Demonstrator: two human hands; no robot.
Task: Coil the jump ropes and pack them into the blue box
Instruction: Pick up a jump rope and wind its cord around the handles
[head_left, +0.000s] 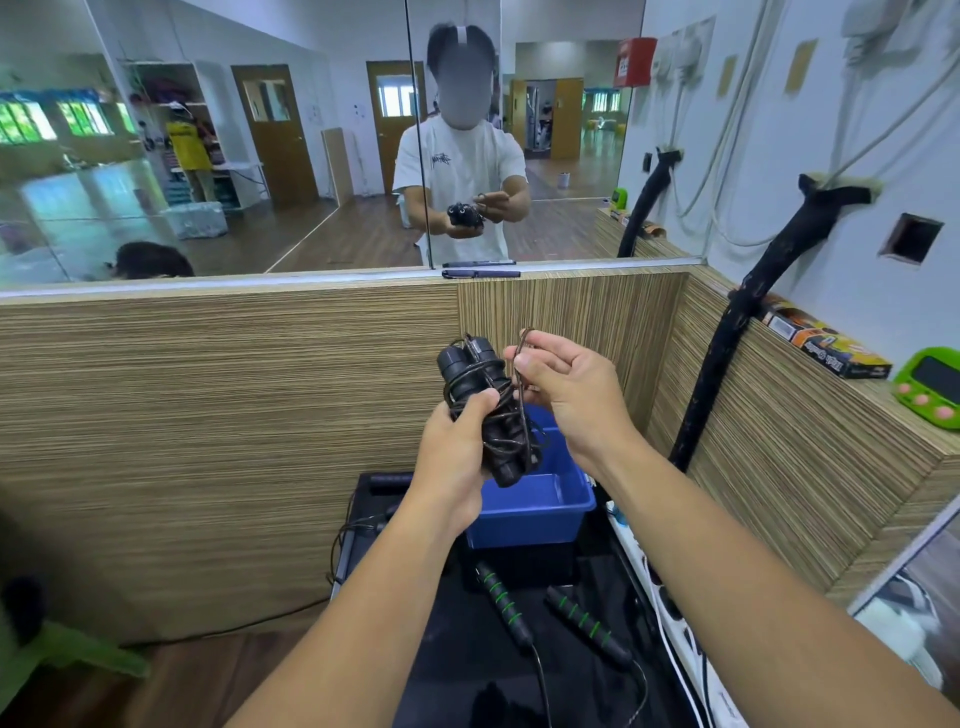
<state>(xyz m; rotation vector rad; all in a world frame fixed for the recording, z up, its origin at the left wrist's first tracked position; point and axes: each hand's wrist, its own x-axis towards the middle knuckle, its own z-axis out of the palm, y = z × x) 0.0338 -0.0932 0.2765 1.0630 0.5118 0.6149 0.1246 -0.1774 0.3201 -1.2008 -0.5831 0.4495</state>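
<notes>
While the two black plastic jump-rope handles (480, 410), bundled side by side with thin dark cord wound round them, stand nearly upright in the air, their lower ends point at the open blue plastic box (524, 525) just beneath. The left hand (452, 457) grips the bundle round its middle and looks the nearer to the box. Beside it, the right hand (566, 395) pinches a free loop of cord (522, 343). A straight lowering should land it, I'd judge. A second rope's green-banded handles (501, 603) lie on the black mat (467, 649), nearer the person.
</notes>
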